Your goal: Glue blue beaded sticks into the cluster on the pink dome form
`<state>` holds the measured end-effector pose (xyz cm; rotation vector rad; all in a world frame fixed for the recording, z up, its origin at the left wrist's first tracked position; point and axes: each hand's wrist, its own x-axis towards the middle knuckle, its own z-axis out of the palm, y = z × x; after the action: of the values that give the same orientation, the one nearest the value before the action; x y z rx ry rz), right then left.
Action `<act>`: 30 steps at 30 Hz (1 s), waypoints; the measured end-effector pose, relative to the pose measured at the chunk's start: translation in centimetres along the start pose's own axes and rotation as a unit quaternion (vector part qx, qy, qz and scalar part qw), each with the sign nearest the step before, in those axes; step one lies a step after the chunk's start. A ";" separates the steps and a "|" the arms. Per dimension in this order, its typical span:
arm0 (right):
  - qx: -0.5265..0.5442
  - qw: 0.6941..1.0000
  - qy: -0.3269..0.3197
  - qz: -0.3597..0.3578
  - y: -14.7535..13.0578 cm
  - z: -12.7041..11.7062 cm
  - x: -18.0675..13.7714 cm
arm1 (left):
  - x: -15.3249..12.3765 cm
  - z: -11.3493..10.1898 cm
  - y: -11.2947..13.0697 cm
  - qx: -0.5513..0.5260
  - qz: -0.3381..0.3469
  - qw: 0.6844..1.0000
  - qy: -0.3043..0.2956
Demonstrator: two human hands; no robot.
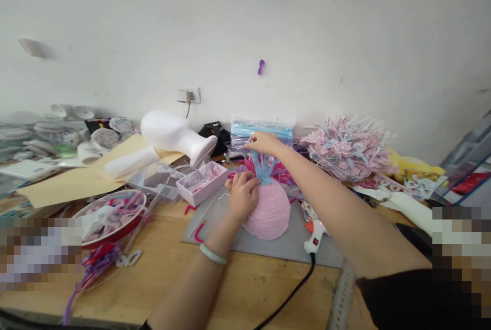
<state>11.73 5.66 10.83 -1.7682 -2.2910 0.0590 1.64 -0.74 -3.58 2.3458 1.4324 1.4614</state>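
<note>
A pink ribbed dome stands on a grey mat on the wooden table. A fan of light blue stems rises from its top, with magenta stems around them. My left hand is closed around the dome's top, pinching the base of the blue stems. My right hand reaches over from the right and pinches the upper tips of the blue stems with closed fingers.
A white glue gun with a black cord lies on the mat right of the dome. A pink box, a red-rimmed bowl of stems and a white foam head sit to the left. A pink flower pile lies at the right.
</note>
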 end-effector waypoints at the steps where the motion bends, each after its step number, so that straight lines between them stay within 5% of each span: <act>1: 0.000 1.000 0.000 -0.004 0.0 -0.2 -0.1 | 0.0 0.0 0.0 0.001 -0.001 1.000 0.002; 16: 0.088 0.989 -0.030 -0.115 1.4 -1.6 -1.5 | 0.3 0.0 0.2 -0.004 -0.015 0.999 -0.034; 30: 0.017 0.996 0.013 -0.087 0.1 -0.1 0.0 | 0.3 0.1 0.1 -0.007 -0.019 0.999 -0.027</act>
<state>11.82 5.65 10.90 -1.5383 -2.3998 0.0424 1.84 -0.60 -3.38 2.3174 1.4423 1.3821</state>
